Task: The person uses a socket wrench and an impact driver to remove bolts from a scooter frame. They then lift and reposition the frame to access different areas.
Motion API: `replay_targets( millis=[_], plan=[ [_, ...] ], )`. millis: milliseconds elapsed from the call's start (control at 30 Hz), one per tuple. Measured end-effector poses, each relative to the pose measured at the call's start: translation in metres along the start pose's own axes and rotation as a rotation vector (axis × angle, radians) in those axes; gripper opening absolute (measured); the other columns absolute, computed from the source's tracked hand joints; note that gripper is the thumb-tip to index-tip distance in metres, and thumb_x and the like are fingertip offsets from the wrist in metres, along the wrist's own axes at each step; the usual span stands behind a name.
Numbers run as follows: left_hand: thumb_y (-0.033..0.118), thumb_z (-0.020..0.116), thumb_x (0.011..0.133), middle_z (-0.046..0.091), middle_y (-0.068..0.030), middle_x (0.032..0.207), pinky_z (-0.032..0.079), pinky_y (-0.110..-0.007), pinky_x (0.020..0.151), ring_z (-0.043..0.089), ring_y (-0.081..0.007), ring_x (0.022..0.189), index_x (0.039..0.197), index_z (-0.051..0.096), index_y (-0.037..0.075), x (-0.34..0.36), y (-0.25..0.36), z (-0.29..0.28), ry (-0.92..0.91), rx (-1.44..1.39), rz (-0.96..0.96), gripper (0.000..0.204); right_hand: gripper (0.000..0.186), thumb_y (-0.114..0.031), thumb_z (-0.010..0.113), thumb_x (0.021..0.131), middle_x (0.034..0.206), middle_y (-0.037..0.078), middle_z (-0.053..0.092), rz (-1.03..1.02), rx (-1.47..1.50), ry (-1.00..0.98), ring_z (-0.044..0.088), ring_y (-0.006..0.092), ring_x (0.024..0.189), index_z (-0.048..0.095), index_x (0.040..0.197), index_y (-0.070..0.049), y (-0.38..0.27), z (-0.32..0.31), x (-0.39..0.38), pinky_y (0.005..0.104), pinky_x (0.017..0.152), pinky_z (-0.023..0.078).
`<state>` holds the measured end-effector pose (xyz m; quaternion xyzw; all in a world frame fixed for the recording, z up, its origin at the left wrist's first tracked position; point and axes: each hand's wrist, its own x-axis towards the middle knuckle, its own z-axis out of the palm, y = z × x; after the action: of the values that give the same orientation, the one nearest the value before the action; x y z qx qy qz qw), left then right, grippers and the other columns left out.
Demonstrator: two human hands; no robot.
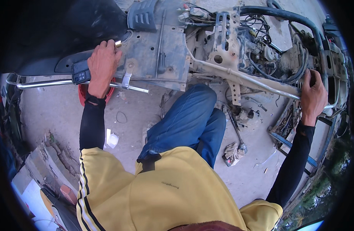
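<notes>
My left hand (104,67) rests with curled fingers on the dark side panel of a dusty vehicle frame (150,50). A small shiny metal cylinder (118,44) shows at its fingertips; whether the hand grips it is unclear. Against the wrist sits a dark phone (80,72). Just below runs a chrome tube (50,83) with a clamp bracket (126,80). At the far right, my right hand (314,94) is closed, thumb against fingers, by the end of a long pale tube (246,77). What it pinches, if anything, is hidden.
An engine with hoses (267,54) and a perforated bracket (225,38) fill the right of the frame. On the concrete floor lie a ratchet-like tool (234,125), gloves (234,153) and a red bowl-like object (82,94). A metal rack (286,140) stands at right.
</notes>
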<state>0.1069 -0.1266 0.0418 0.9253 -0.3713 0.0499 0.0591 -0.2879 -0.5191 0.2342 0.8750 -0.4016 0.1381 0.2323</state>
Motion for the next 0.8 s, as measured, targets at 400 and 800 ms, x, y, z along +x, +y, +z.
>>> replay_targets(
  millis=[400, 800],
  plan=[
    [0.014, 0.073, 0.090, 0.078, -0.0105, 0.094, 0.057, -0.033, 0.083, 0.074, -0.0196, 0.086, 0.108, 0.073, 0.001, 0.077, 0.165, 0.049, -0.140, -1.298, 0.083, 0.022, 0.026, -0.038, 0.066, 0.101, 0.085, 0.012, 0.077, 0.010, -0.008, -0.010, 0.074, 0.0323, 0.076, 0.076, 0.111, -0.016, 0.002, 0.001, 0.004, 0.0411, 0.067, 0.056],
    [0.004, 0.071, 0.087, 0.079, -0.0182, 0.102, 0.058, -0.038, 0.090, 0.076, -0.0286, 0.099, 0.109, 0.079, 0.001, 0.106, 0.220, 0.095, -0.260, -0.965, 0.092, 0.023, 0.023, -0.037, 0.066, 0.100, 0.087, 0.012, 0.077, 0.041, 0.039, 0.020, 0.074, 0.0358, 0.081, 0.074, 0.105, -0.016, -0.005, -0.003, 0.000, 0.0451, 0.070, 0.056]
  ],
)
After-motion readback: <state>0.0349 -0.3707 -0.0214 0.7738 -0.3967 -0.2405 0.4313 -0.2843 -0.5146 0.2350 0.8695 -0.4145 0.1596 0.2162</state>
